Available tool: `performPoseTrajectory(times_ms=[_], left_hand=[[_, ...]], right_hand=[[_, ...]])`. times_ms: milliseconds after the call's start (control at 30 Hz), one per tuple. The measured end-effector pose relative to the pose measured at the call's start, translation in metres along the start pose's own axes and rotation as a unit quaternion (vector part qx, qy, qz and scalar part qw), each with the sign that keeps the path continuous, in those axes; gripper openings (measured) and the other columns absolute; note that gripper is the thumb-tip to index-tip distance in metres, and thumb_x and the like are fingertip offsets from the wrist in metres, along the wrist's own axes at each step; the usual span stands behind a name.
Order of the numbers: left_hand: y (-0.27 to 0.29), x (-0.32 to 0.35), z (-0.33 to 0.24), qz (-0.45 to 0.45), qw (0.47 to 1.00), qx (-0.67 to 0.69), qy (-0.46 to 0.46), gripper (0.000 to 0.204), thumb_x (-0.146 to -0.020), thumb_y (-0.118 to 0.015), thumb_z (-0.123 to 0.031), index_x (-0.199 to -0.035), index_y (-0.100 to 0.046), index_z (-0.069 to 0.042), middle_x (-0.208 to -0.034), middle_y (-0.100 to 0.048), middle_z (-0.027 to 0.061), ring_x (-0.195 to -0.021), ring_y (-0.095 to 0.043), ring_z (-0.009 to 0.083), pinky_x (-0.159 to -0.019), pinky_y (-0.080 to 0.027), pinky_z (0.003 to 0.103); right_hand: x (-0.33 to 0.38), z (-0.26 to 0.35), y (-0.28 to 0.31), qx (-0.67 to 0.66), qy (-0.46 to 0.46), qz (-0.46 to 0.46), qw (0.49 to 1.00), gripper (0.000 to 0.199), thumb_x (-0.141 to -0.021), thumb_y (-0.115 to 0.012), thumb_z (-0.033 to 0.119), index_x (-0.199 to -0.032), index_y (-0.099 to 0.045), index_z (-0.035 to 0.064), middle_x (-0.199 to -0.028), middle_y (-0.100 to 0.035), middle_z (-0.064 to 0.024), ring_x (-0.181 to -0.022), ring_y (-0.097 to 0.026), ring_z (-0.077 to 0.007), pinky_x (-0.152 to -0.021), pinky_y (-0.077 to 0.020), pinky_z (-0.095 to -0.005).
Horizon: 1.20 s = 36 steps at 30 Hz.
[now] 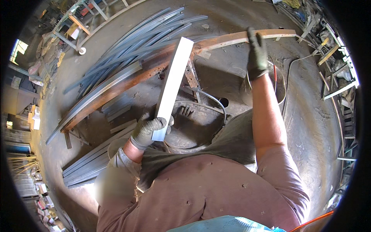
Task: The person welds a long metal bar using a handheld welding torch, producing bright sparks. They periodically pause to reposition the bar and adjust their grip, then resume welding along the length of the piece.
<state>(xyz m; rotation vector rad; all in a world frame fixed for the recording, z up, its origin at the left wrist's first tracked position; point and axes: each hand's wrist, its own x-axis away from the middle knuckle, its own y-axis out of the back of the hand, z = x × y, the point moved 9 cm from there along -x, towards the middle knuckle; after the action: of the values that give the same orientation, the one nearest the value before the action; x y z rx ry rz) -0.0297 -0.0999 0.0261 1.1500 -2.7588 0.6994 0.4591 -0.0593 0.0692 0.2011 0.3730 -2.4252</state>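
Observation:
My left hand (pixel 148 129), in a grey work glove, grips the near end of a pale square metal tube (pixel 173 81). The tube slants up and away, its far end resting against a long rusty steel beam (pixel 127 81) that runs across the workshop on low stands. My right hand (pixel 256 54), in a dark glove, is stretched out with fingers spread, and touches the beam's right part. It holds nothing. My bare foot (pixel 186 111) shows below the tube on the dusty floor.
A bundle of long grey metal bars (pixel 143 38) lies over the beam at the upper left. More grey bars (pixel 92 160) lie on the floor at lower left. A metal bucket (pixel 279 87) and a cable (pixel 210 98) sit nearby. Racks and frames (pixel 338 77) line the right wall.

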Motion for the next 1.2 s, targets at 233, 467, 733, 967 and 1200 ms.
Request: performPoseTrajectory(times_ms=[233,467,733,967,1200], left_hand=[[-0.017,-0.014,0.003,-0.029,0.999,-0.036,-0.018,0.041,-0.100,-0.079,-0.014,-0.138,-0.071,-0.002,-0.112,-0.079,0.0099,-0.087,-0.076,0.0174,-0.077,-0.062,0.034],[-0.014,-0.016,-0.001,-0.179,0.734,-0.616,-0.224,0.077,-0.088,-0.089,-0.022,-0.151,-0.058,0.009,-0.099,-0.079,0.0304,-0.082,-0.077,0.0510,-0.073,-0.061,0.058],[-0.027,-0.007,-0.021,-0.144,0.724,-0.631,-0.238,0.088,-0.086,-0.088,-0.019,-0.165,-0.054,0.002,-0.118,-0.078,0.0323,-0.099,-0.079,0.0528,-0.085,-0.063,0.058],[-0.001,-0.006,-0.025,-0.194,0.758,-0.592,-0.193,0.086,-0.092,-0.085,-0.014,-0.168,-0.048,0.005,-0.134,-0.076,0.0334,-0.117,-0.079,0.0483,-0.100,-0.063,0.052],[-0.044,0.000,-0.054,-0.228,0.603,-0.691,-0.327,0.101,-0.090,-0.092,-0.024,-0.173,-0.041,0.001,-0.125,-0.078,0.0295,-0.101,-0.078,0.0523,-0.087,-0.064,0.058]], right_hand=[[0.189,-0.022,-0.153,-0.264,-0.281,0.375,0.843,0.064,-0.112,-0.081,0.031,-0.167,-0.055,0.0128,-0.148,-0.072,-0.0074,-0.132,-0.069,-0.0211,-0.113,-0.0568,-0.0382],[0.247,-0.020,-0.169,-0.288,-0.357,0.302,0.836,0.040,-0.107,-0.084,0.016,-0.143,-0.066,0.0121,-0.117,-0.076,-0.0030,-0.103,-0.074,-0.0181,-0.087,-0.0626,-0.0362],[0.024,-0.008,-0.054,-0.409,-0.186,0.068,0.891,0.035,-0.116,-0.067,0.039,-0.134,-0.068,0.0086,-0.130,-0.077,-0.0130,-0.128,-0.072,-0.0322,-0.114,-0.0567,-0.0535],[0.103,-0.034,-0.100,-0.341,-0.291,0.220,0.866,0.061,-0.113,-0.069,0.061,-0.149,-0.066,0.0116,-0.137,-0.078,-0.0092,-0.132,-0.071,-0.0257,-0.117,-0.0554,-0.0474],[0.236,-0.013,-0.172,-0.333,-0.336,0.359,0.805,0.055,-0.111,-0.079,0.027,-0.159,-0.062,0.0058,-0.148,-0.073,-0.0132,-0.137,-0.071,-0.0317,-0.120,-0.0571,-0.0517]])
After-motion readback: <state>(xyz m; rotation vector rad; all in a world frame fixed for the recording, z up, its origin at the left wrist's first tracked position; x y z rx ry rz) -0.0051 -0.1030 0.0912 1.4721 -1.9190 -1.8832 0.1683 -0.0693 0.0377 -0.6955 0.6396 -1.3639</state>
